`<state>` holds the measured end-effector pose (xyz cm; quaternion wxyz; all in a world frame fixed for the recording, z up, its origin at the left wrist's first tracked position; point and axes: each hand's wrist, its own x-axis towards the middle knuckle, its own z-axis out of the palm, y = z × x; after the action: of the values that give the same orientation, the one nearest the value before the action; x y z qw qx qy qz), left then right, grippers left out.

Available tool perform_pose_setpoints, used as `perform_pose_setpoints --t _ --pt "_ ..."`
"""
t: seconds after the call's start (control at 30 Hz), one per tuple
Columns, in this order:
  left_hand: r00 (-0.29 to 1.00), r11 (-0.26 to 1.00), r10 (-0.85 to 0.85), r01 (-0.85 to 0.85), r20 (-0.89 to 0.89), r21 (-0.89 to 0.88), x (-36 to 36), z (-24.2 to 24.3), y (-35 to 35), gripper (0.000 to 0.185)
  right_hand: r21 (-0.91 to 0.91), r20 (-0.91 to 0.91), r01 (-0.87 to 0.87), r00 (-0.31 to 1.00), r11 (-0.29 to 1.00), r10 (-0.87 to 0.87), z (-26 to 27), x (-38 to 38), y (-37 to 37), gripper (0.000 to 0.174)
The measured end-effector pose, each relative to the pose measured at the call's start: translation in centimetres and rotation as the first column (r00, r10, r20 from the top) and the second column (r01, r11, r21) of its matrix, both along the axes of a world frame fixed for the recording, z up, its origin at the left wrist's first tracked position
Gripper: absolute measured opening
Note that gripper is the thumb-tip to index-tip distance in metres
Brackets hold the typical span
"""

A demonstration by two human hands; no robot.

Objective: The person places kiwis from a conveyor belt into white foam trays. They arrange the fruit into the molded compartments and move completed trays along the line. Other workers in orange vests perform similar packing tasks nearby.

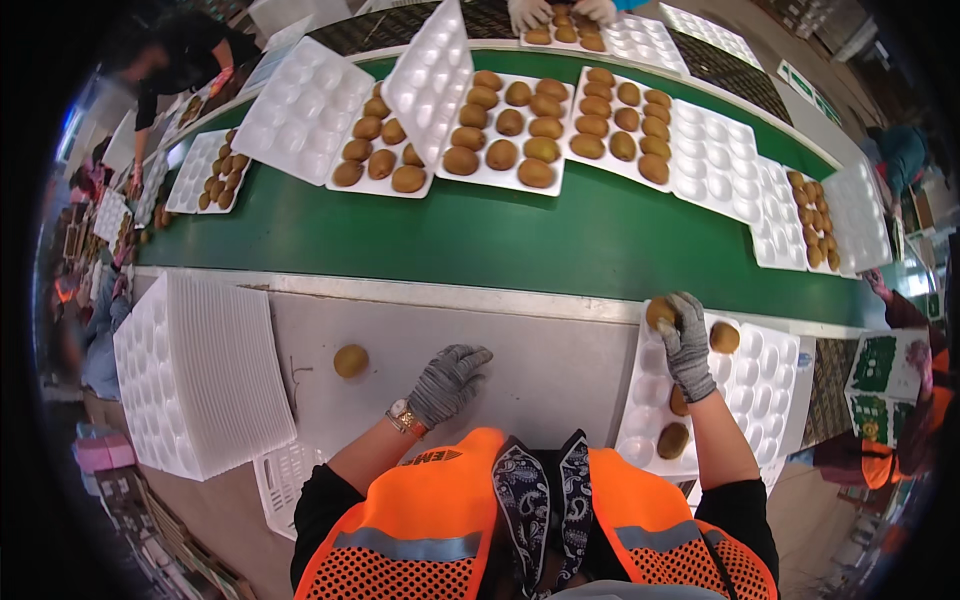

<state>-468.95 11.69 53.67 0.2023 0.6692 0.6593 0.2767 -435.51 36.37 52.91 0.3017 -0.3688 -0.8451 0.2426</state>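
My right hand (685, 345), in a grey knitted glove, grips a kiwifruit (660, 312) at the top left cell of a white moulded foam tray (649, 390). Another kiwifruit (724, 338) sits in the tray to the right of that hand, and more lie below it, one (673, 440) near the front edge. My gloved left hand (448, 384) is over the grey work surface, palm down, with fingers spread a little and nothing seen in it. To its left a single kiwifruit (351, 361) rests on the grey surface (555, 367).
A tall stack of white foam trays (217, 375) stands at the left. Beyond the metal edge (450, 300) runs a green conveyor belt (450, 232) carrying foam trays of kiwifruit (559, 176). Across it, a person's gloved hands (531, 13) touch another tray. A white plastic crate (279, 480) is below.
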Motion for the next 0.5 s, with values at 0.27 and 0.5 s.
perform_pose_setpoints --t 0.27,0.5 --pt "0.683 0.833 0.395 -0.548 -0.615 -0.073 -11.4 0.8 -9.5 0.074 0.036 0.603 -0.101 0.796 0.994 0.059 0.9 -1.0 1.0 0.057" --pt "0.689 0.785 0.566 -0.618 0.452 -0.039 -15.2 -1.7 -7.8 0.100 0.266 0.633 -0.140 0.771 0.954 -0.063 4.7 -7.7 -2.8 0.057"
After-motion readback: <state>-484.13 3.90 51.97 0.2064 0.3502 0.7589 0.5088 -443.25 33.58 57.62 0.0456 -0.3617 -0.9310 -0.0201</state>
